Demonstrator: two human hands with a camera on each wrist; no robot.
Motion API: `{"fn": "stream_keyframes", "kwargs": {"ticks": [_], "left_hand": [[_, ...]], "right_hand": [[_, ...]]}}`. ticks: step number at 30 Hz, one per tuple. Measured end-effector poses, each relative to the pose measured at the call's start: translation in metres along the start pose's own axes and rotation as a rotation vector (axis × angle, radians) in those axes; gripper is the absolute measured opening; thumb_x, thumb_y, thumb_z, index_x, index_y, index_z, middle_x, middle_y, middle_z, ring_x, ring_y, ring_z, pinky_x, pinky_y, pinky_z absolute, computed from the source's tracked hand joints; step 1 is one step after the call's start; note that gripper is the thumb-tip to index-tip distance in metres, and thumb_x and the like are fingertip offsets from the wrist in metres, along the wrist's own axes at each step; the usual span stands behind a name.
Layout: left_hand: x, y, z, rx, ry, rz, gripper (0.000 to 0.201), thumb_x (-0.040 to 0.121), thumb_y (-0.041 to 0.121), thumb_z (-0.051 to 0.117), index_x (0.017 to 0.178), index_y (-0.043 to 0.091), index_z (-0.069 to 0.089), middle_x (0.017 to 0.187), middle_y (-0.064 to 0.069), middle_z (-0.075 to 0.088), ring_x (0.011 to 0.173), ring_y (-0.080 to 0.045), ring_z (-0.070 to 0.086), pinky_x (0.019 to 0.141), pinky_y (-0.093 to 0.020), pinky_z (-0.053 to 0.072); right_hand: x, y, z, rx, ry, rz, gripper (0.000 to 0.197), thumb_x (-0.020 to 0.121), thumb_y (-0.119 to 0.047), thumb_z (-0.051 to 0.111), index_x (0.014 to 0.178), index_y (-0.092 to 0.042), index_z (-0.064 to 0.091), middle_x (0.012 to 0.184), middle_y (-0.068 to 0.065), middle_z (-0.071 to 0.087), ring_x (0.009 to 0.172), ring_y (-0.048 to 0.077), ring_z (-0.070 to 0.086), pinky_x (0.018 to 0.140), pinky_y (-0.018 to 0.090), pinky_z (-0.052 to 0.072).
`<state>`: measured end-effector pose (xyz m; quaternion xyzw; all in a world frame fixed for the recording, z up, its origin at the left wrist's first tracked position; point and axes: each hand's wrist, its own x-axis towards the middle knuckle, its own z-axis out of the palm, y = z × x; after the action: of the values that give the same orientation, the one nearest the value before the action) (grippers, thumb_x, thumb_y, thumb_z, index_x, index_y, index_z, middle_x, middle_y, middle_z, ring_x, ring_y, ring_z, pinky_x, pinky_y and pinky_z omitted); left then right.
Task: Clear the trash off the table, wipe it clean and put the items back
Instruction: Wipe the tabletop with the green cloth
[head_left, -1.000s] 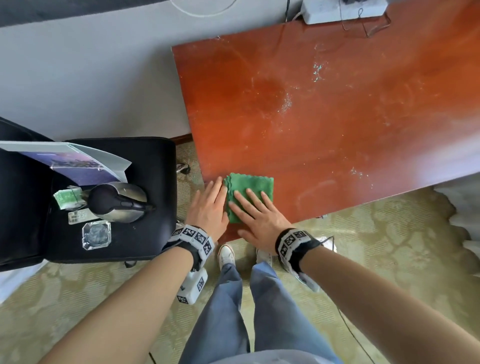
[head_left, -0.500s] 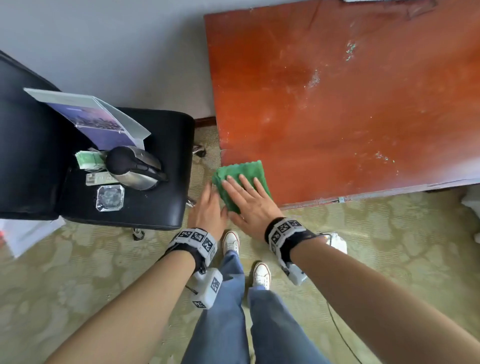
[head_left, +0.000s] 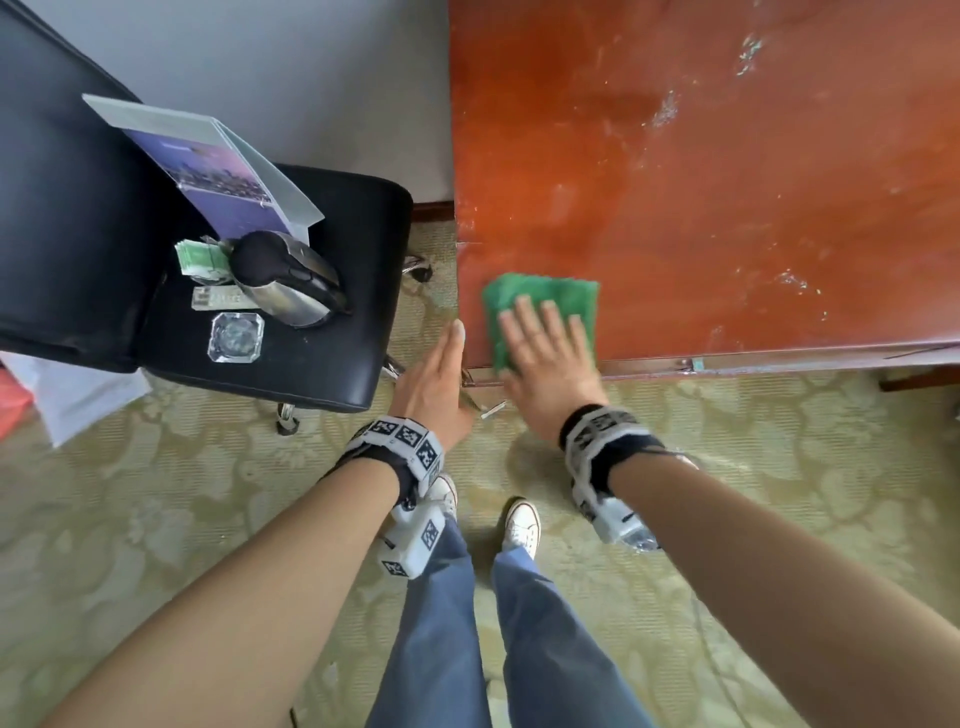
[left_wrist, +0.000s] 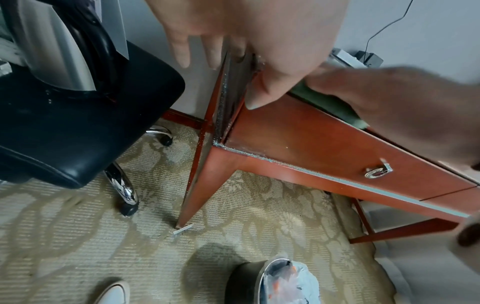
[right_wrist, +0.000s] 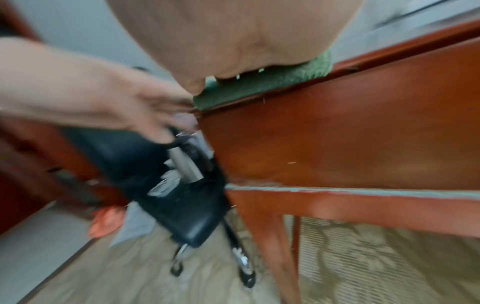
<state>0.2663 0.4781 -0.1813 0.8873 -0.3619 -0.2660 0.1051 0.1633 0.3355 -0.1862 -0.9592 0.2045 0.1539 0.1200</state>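
A folded green cloth (head_left: 540, 299) lies on the red-brown table (head_left: 727, 182) at its near left corner. My right hand (head_left: 545, 343) presses flat on it with straight, spread fingers; the right wrist view shows the palm on the cloth (right_wrist: 262, 84) at the table's front edge. My left hand (head_left: 441, 364) is open beside the corner, fingers straight along the table's left side. In the left wrist view the thumb (left_wrist: 259, 96) rests against the front of that corner. White smears and crumbs (head_left: 665, 111) remain farther back on the top.
A black office chair (head_left: 322, 364) stands left of the table, carrying a kettle (head_left: 285, 280), a glass ashtray (head_left: 236, 336), a brochure (head_left: 213, 171) and green packets (head_left: 200, 257). A lined trash bin (left_wrist: 275, 283) stands on the carpet near my feet. The table's drawer has a metal pull (left_wrist: 378, 171).
My right hand has dragged the cloth along the near edge to the left corner. My left hand has come off the table top and now lies against the corner's side.
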Motion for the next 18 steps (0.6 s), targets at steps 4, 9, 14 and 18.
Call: {"fn": "stream_keyframes", "kwargs": {"ticks": [4,9,14,18], "left_hand": [[0.0,-0.014,-0.007,0.052,-0.067,-0.038,0.105,0.081,0.013,0.068,0.158,0.028,-0.002,0.167,-0.001,0.001,0.147,-0.027,0.028,0.11,-0.051,0.038],[0.006,-0.023,-0.015,0.171,0.006,0.086,0.104,0.082,0.01,0.069,0.158,0.021,-0.001,0.167,0.002,-0.007,0.148,-0.021,0.026,0.112,-0.041,0.038],[0.03,-0.035,-0.036,0.182,0.011,0.164,0.093,0.084,0.007,0.063,0.158,0.018,0.009,0.167,0.001,0.001,0.15,-0.022,0.018,0.117,-0.046,0.03],[0.042,-0.048,-0.049,0.2,-0.029,0.202,0.084,0.084,0.01,0.064,0.156,0.014,0.02,0.166,-0.002,0.01,0.146,-0.024,0.028,0.115,-0.044,0.035]], "right_hand": [[0.002,-0.016,-0.003,-0.051,-0.052,-0.214,0.066,0.1,-0.047,0.016,0.156,-0.026,-0.013,0.164,-0.004,-0.016,0.151,0.025,-0.014,0.122,0.049,-0.005],[0.017,0.054,-0.024,0.104,-0.006,0.217,0.065,0.103,-0.042,0.019,0.157,-0.023,-0.012,0.164,-0.003,-0.017,0.151,0.027,-0.012,0.122,0.048,-0.005],[0.044,-0.013,-0.031,0.087,-0.051,0.129,0.069,0.101,-0.043,0.02,0.156,-0.02,-0.017,0.162,0.0,-0.021,0.15,0.029,-0.016,0.121,0.051,-0.006],[0.072,-0.034,-0.039,0.066,-0.119,-0.076,0.067,0.103,-0.036,0.026,0.157,-0.023,-0.011,0.164,-0.007,-0.017,0.151,0.023,-0.014,0.122,0.047,-0.006]]}}
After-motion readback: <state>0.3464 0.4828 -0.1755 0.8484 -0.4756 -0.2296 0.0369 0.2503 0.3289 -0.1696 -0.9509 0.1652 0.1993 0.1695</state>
